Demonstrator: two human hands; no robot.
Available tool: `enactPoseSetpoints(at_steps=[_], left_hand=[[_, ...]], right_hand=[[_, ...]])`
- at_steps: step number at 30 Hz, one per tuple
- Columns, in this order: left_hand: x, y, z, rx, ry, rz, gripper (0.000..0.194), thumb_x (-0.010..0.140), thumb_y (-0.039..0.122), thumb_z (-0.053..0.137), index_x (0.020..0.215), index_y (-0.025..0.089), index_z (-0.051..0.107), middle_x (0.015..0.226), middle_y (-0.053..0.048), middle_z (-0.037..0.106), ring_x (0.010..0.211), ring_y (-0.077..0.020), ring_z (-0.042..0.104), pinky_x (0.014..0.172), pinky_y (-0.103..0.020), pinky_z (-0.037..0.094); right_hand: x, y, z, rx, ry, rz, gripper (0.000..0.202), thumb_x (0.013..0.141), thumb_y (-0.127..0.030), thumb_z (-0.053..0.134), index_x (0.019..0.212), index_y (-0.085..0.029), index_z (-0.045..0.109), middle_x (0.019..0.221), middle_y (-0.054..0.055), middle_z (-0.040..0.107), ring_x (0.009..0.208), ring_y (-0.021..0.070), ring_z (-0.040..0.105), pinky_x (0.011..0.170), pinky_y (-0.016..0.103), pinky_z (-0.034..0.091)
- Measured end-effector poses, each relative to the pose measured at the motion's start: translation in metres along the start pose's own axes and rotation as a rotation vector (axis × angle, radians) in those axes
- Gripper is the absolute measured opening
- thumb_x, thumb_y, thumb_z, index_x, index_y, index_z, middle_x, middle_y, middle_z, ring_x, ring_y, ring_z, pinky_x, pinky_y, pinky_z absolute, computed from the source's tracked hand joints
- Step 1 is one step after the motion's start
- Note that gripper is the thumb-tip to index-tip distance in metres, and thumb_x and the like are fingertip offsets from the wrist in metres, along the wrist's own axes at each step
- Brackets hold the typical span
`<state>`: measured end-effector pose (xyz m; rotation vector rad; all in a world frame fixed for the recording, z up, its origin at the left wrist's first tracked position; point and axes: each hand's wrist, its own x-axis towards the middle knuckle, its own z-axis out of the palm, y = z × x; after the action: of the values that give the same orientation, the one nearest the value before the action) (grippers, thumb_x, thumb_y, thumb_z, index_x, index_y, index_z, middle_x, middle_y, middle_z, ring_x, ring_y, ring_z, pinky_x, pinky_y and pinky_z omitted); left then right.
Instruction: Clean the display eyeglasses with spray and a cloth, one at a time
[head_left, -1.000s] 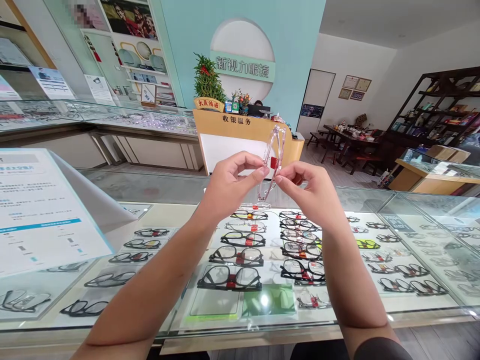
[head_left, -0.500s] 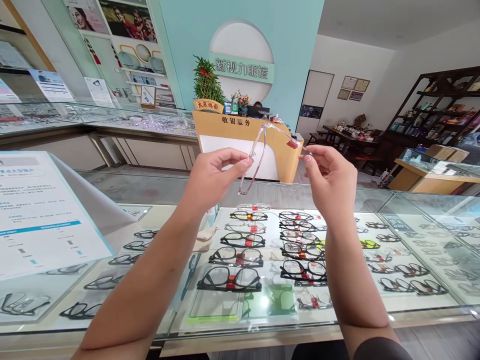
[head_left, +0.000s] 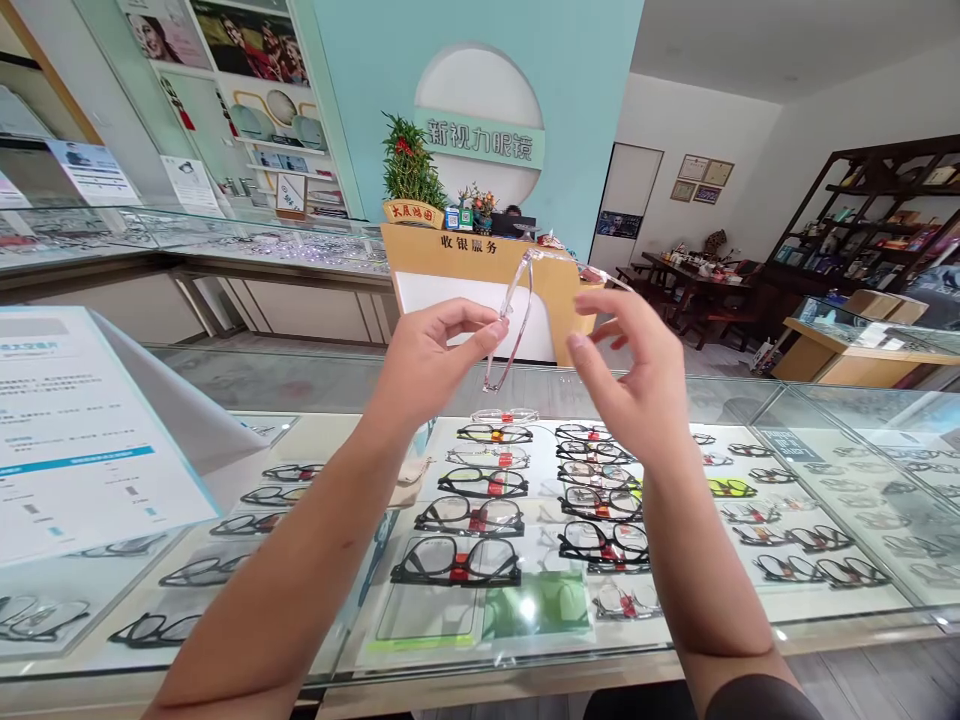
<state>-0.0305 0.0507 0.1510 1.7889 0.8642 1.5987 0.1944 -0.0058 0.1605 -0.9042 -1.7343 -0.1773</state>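
A pair of clear, pinkish eyeglasses is held up above the glass counter, seen side-on with a lens rim hanging down. Thumb and fingers of my left hand pinch the rim. My right hand is just right of the glasses, thumb and fingers apart. One clear temple arm stretches right behind those fingers, and its middle part is hidden. I see no grip by the right hand on it. Below, inside the glass display case, black-framed eyeglasses with red tags lie in rows.
A printed sign stands on the counter at the left. Beyond is a wooden cashier desk with a potted plant and a monitor. More display cases run along the left and right. A dark shelf stands at far right.
My right hand has let go of the temple arm and shifted left toward the lens rims, its fingers opening. The red tag on the arm is now hidden. My left hand keeps its pinch.
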Motion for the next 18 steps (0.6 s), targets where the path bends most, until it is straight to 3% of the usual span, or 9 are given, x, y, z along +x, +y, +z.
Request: enactPoseSetpoints(at_steps=[4,14,18], left_hand=[[-0.002,0.001,0.003,0.011,-0.046,0.027,0.034,0.086,0.055,0.091,0.095,0.022,0.085,0.104,-0.008,0.084,0.1,-0.025,0.076,0.085,-0.037,0.065],[-0.004,-0.001,0.006,0.035,-0.015,0.044,0.032,0.088,0.054,0.089,0.095,0.023,0.085,0.104,-0.008,0.084,0.101,-0.0258,0.076,0.084,-0.036,0.064],[-0.002,0.0,0.008,-0.008,0.022,0.029,0.03,0.087,0.052,0.09,0.092,0.023,0.083,0.1,-0.008,0.083,0.097,-0.0246,0.076,0.08,-0.035,0.063]], right_hand=[[-0.001,-0.009,0.009,-0.003,-0.193,-0.06,0.037,0.108,-0.034,0.062,0.144,-0.029,0.069,0.144,0.01,0.074,0.119,0.0268,0.075,0.103,0.048,0.063],[-0.003,-0.006,0.01,-0.061,-0.167,0.011,0.034,0.109,-0.038,0.062,0.142,-0.032,0.07,0.16,0.012,0.063,0.141,0.0328,0.068,0.118,0.057,0.059],[-0.001,-0.003,0.01,-0.077,-0.161,0.008,0.031,0.109,-0.041,0.063,0.138,-0.034,0.07,0.165,0.013,0.058,0.156,0.0337,0.056,0.12,0.059,0.057]])
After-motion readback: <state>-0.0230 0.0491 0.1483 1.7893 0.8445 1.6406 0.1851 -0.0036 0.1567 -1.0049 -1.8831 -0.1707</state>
